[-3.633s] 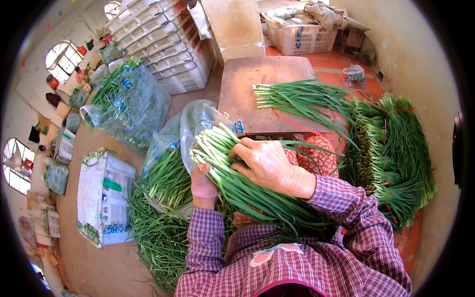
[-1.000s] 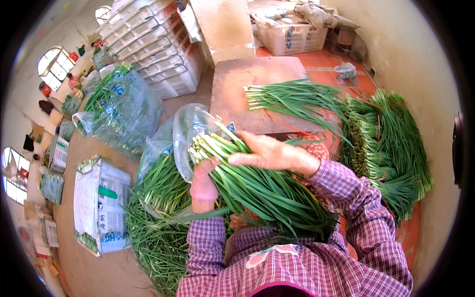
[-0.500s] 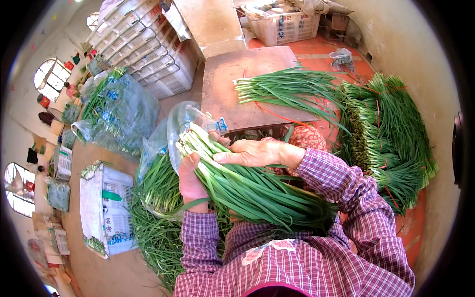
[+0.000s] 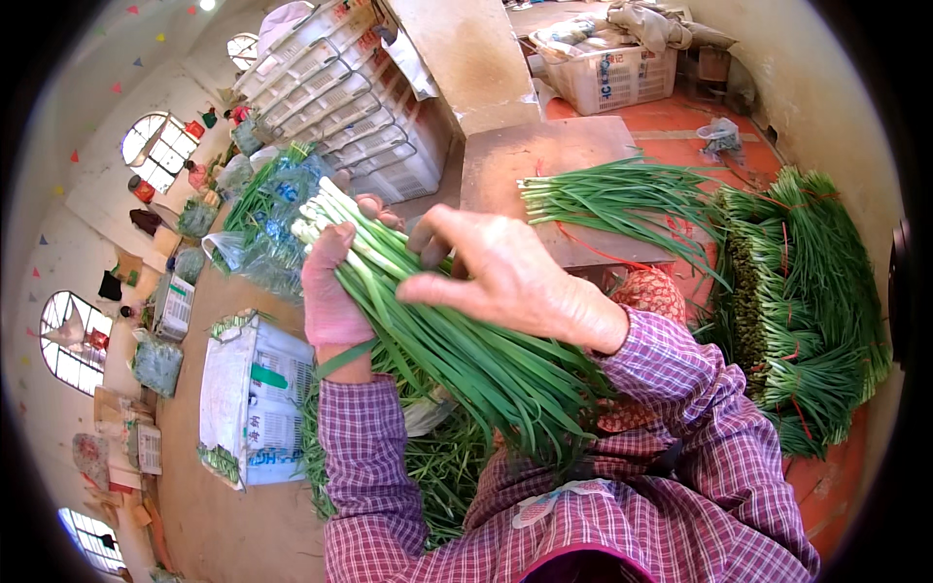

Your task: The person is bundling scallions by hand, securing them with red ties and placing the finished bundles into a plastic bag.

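Observation:
My left hand (image 4: 331, 290) grips a thick bunch of green garlic chives (image 4: 442, 330), white stem ends up and to the left, leaves trailing down toward my chest. My right hand (image 4: 501, 277) lies over the top of the bunch with its fingers spread, touching the stems. Both arms wear purple checked sleeves (image 4: 680, 408). Another loose bunch of chives (image 4: 622, 194) lies across the wooden board (image 4: 544, 155) ahead.
Tied chive bundles (image 4: 797, 321) are piled on the right over the red floor. Loose chives (image 4: 437, 466) lie below my arms. A white sack (image 4: 255, 398) sits left, a clear bag of greens (image 4: 267, 219) beyond it, stacked white crates (image 4: 350, 107) behind, and a white basket (image 4: 612, 73) far back.
Both hands have lifted the bunch up and closer to the camera, out of the clear plastic bag. The right hand has shifted along the stems.

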### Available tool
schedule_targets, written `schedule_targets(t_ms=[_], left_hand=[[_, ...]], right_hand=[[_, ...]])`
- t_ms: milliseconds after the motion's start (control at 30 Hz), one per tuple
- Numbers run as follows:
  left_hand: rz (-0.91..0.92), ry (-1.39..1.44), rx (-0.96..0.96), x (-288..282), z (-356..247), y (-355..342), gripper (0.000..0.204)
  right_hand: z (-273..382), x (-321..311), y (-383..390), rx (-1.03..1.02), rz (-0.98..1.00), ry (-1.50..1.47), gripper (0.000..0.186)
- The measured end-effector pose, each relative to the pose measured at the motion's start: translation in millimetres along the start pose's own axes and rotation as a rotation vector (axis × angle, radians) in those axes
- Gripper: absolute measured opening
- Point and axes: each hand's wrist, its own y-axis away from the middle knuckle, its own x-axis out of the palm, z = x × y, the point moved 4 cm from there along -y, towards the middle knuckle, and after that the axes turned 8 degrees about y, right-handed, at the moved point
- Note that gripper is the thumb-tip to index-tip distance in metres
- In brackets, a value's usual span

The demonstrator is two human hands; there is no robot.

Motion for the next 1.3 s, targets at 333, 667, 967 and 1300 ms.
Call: schedule_targets(t_ms=[333,667,967,1300], left_hand=[[0.134,-0.115,-0.077,18,-24,-17,0.049],[-0.160,-0.583,0.145,32,-93,-71,0.027],[-0.418,-0.655,0.325,1,-152,-99,0.022],[-0.287,-1.475,0.750,20,-155,-73,0.042]], right_hand=[[16,3,-43,-0.160,-0.233,0.004,0.024],[20,25,-82,-0.177,-0.329,-0.227,0.048],[-76,115,61,0.000,0.212,0.175,0.048],[-92,65,64,0.004,0.510,0.360,0.027]])
